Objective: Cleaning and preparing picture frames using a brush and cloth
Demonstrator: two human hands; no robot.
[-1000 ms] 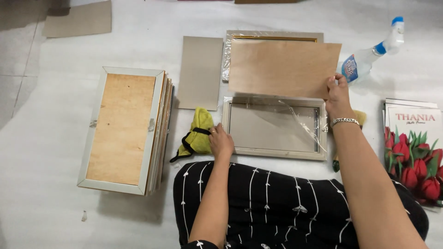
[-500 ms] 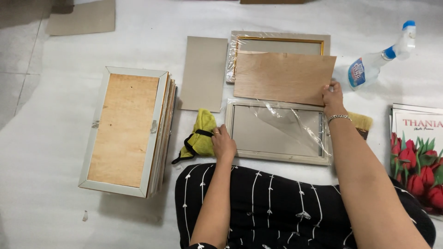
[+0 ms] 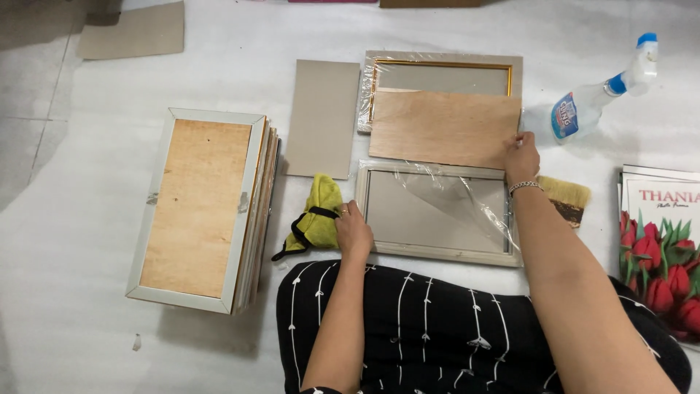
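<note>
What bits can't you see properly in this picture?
- Head view: most of the brush is hidden behind the right hand and its wrist.
- The flower picture is cut off by the right edge.
- The frames lower in the stack are covered by the top one; only their edges show.
- The gold-edged frame is half covered by the wooden board.
- The left hand hides its own fingertips at the silver frame's corner.
</note>
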